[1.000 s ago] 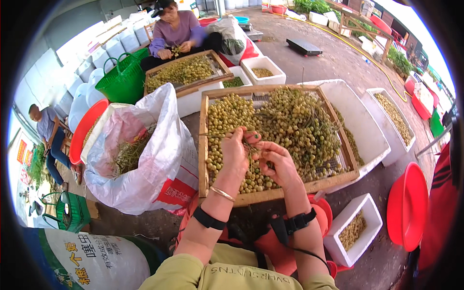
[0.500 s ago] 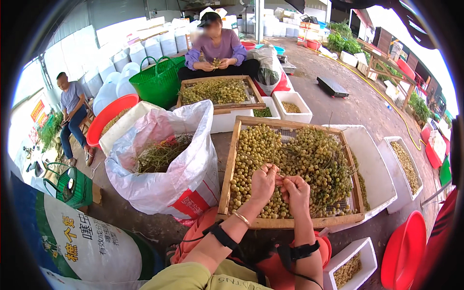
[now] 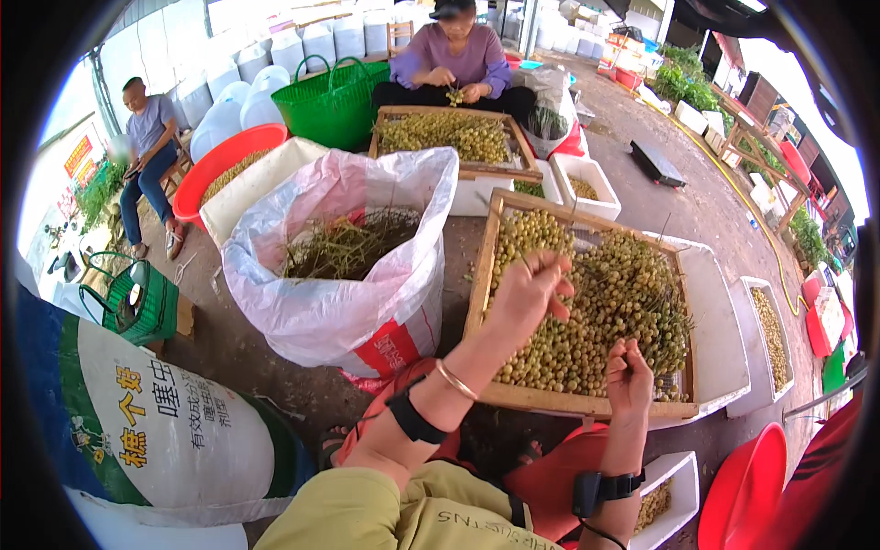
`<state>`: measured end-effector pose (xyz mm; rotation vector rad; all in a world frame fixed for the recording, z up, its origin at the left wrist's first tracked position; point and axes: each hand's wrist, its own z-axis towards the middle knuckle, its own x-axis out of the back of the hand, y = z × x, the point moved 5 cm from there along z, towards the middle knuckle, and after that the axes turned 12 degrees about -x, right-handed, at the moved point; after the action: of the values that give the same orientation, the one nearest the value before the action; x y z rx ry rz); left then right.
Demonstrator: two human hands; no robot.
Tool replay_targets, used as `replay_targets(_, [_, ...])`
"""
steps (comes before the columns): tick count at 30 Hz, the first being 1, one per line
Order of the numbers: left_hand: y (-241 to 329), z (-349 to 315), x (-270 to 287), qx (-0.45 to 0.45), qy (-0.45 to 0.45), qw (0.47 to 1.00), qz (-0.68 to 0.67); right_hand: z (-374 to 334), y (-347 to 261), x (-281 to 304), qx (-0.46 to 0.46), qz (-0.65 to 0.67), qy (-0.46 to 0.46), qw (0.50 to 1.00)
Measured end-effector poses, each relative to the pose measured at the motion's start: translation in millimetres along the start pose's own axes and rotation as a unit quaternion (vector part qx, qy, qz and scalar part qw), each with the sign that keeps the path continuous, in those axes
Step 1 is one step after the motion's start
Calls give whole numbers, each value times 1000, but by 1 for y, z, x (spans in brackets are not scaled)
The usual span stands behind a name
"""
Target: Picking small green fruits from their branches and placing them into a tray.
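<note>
Small round yellow-green fruits (image 3: 555, 357) fill a wood-framed mesh tray (image 3: 541, 399) in front of me, loose toward its left and in stemmed bunches (image 3: 632, 280) toward its right. My left hand (image 3: 532, 295), slightly blurred, is raised above the tray's left part, fingers curled together; what they pinch is too small to make out. Lower, above the near right part of the tray, my right hand (image 3: 630, 378) is closed, its fingertips pressed together on something I cannot make out. Left of the tray, a white woven bag (image 3: 302, 316) stands open with bare stems (image 3: 353, 247) inside.
Across from me, a person (image 3: 454, 60) handles a small bunch over another tray (image 3: 467, 168). White foam boxes (image 3: 720, 335) stand under and beside my tray. Red basins (image 3: 747, 486), a green basket (image 3: 335, 105) and a large printed sack (image 3: 183, 440) surround me. Another person (image 3: 151, 133) sits far left.
My hands were together over the middle of the tray and are now apart. The left has lifted and the right has moved right. The view has shifted, so the tray appears farther right.
</note>
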<state>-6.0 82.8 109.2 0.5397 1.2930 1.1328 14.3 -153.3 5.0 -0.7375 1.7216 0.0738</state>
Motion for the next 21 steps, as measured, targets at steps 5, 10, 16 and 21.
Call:
replay_targets(5, [145, 18, 45, -318, 70, 868, 374, -63, -54, 17, 38, 1, -67, 997])
replay_targets(10, [203, 49, 246, -91, -97, 518, 845, -88, -62, 18, 173, -56, 41, 983])
replay_targets(16, [159, 44, 264, 8, -64, 590, 805, -171, -84, 165, 279, -77, 292, 912])
replay_targets(21, [160, 53, 245, -15, -43, 582, 812, -178, -101, 256, 218, -595, 483, 605])
